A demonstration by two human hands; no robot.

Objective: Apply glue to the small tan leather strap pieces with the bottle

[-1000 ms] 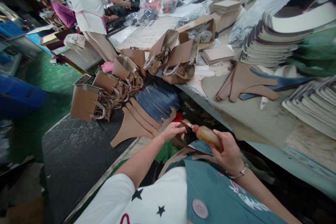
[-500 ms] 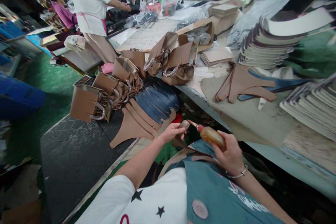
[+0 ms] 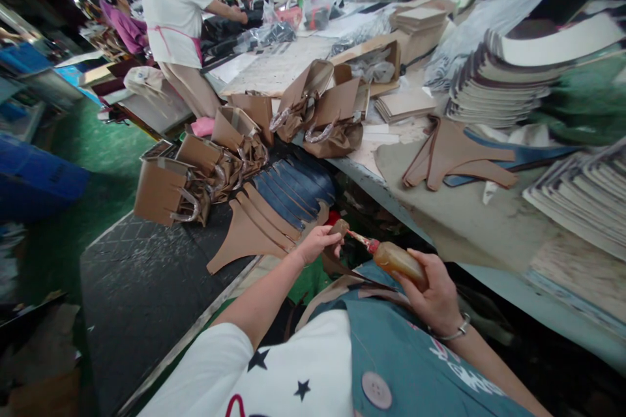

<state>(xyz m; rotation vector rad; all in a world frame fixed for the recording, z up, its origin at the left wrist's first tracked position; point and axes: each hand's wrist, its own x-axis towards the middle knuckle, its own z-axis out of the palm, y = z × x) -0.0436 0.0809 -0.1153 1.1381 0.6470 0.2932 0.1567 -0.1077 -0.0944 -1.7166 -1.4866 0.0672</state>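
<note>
My right hand [image 3: 433, 287] is wrapped round an amber glue bottle [image 3: 398, 259] with a thin red nozzle that points left. My left hand [image 3: 317, 244] pinches a small brown cap [image 3: 338, 227] just off the nozzle's tip. Both hands hover over my lap, where a brown leather piece [image 3: 337, 283] lies on a teal apron. Just beyond my left hand, fanned brown leather cut pieces [image 3: 254, 231] and blue cut pieces [image 3: 288, 189] lie on a dark mat [image 3: 141, 280].
Folded brown bag parts [image 3: 195, 169] crowd the mat's far end. On a grey worktable [image 3: 469, 215] to the right lie brown T-shaped pieces [image 3: 454, 153] and stacks of board sheets [image 3: 581, 195]. A person in white [image 3: 178, 26] stands at the far left by other workers.
My left hand has drawn the cap off the nozzle and a little to the left. The bottle has sunk slightly in my right hand's grip.
</note>
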